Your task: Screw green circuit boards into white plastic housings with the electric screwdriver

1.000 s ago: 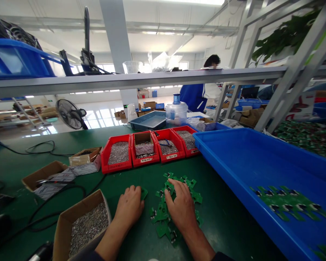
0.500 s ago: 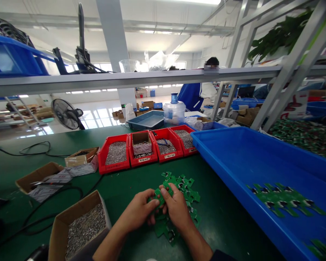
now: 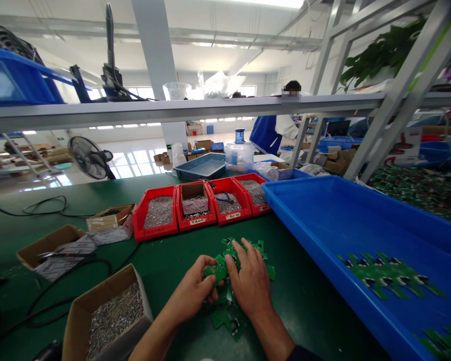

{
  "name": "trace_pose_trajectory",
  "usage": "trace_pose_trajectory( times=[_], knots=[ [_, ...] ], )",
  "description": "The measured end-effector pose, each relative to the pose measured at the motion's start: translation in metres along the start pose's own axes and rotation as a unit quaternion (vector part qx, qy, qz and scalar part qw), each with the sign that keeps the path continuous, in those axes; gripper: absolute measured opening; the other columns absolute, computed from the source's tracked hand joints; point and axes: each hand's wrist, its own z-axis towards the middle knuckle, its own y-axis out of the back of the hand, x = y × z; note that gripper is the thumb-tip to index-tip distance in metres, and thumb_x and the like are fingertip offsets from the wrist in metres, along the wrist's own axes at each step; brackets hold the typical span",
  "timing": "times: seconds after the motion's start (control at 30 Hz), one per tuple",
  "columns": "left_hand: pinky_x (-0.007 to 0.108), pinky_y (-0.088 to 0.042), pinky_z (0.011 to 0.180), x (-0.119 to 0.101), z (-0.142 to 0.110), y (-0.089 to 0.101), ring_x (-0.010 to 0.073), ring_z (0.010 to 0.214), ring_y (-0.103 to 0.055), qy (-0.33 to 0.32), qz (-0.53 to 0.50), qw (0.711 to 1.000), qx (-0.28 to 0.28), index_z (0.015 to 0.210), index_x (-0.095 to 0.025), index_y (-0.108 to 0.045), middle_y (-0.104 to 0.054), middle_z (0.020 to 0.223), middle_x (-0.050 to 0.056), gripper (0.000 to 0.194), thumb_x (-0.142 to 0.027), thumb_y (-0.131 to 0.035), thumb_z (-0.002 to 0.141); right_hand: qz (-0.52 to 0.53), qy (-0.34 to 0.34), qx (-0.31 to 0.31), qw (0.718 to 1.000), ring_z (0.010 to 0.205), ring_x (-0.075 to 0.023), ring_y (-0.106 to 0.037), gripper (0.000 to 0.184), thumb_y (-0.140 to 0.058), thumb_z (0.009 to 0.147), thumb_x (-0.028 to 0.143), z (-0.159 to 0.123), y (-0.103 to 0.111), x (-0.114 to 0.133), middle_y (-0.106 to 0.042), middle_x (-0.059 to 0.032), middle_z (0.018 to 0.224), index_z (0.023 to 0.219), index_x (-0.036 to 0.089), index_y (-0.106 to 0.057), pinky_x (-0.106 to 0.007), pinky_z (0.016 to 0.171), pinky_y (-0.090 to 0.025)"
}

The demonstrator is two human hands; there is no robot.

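Note:
My left hand [image 3: 195, 290] is closed on a small green circuit board [image 3: 220, 266], pinched between thumb and fingers. Over the loose pile of circuit boards [image 3: 233, 323] on the bench lies my right hand [image 3: 251, 283], its fingers stretched out and apart. Its fingertips rest on or just above the upper boards; whether they press on one is hidden. The right thumb is close to the board in my left hand. Part of the pile is covered by both hands.
Red bins [image 3: 195, 220] of small metal parts stand beyond the pile. A blue tray [image 3: 315, 240] on the right holds rows of circuit boards [image 3: 393, 276]. At the left are a cardboard box [image 3: 78, 321] of metal pins and a black cable [image 3: 60, 296]. A shelf [image 3: 210, 108] crosses above.
My right hand has let go of the board held between both hands and spread its fingers forward over the pile. The left hand keeps its board almost in place.

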Motion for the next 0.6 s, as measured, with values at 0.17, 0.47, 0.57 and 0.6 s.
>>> trace_pose_trajectory(
  times=[0.17, 0.47, 0.57, 0.6],
  knots=[
    [0.026, -0.048, 0.058, 0.000, -0.001, -0.009, 0.0140, 0.055, -0.057, -0.020, 0.002, 1.000, -0.001, 0.107, -0.013, -0.055, -0.064, 0.064, 0.001, 0.033, -0.041, -0.052, 0.089, 0.210, -0.016, 0.126, 0.969, 0.113, -0.0256, -0.067, 0.041, -0.047, 0.101, 0.042, -0.006, -0.002, 0.013, -0.071, -0.0118, 0.124, 0.129, 0.018, -0.063, -0.039, 0.097, -0.052],
    [0.039, -0.052, 0.088, 0.011, 0.000, -0.017, 0.0254, 0.094, -0.069, -0.072, 0.150, 0.978, -0.123, 0.123, -0.018, -0.065, -0.073, 0.104, 0.011, 0.037, -0.028, -0.049, 0.092, 0.054, 0.028, 0.064, 0.996, 0.109, -0.0263, -0.068, 0.034, -0.040, 0.100, 0.018, -0.013, -0.017, 0.012, -0.073, -0.0128, 0.116, 0.121, 0.015, -0.066, -0.039, 0.096, -0.051],
    [0.043, -0.040, 0.110, 0.016, 0.001, -0.010, 0.0271, 0.125, -0.058, -0.117, 0.204, 0.964, -0.121, 0.133, -0.023, -0.061, -0.062, 0.137, 0.009, 0.051, -0.015, -0.051, 0.084, -0.001, 0.058, 0.073, 0.996, 0.120, -0.0308, -0.060, 0.042, -0.050, 0.089, 0.012, -0.009, -0.014, 0.006, -0.069, -0.0133, 0.125, 0.129, 0.014, -0.064, -0.048, 0.105, -0.047],
    [0.043, -0.040, 0.112, 0.017, 0.002, -0.008, 0.0263, 0.128, -0.057, -0.129, 0.230, 0.957, -0.118, 0.137, -0.024, -0.058, -0.060, 0.140, 0.009, 0.058, -0.011, -0.050, 0.081, -0.001, 0.068, 0.081, 0.994, 0.123, -0.0318, -0.057, 0.048, -0.053, 0.084, 0.011, -0.008, -0.012, 0.005, -0.067, -0.0134, 0.129, 0.131, 0.014, -0.062, -0.049, 0.106, -0.046]
  ],
)
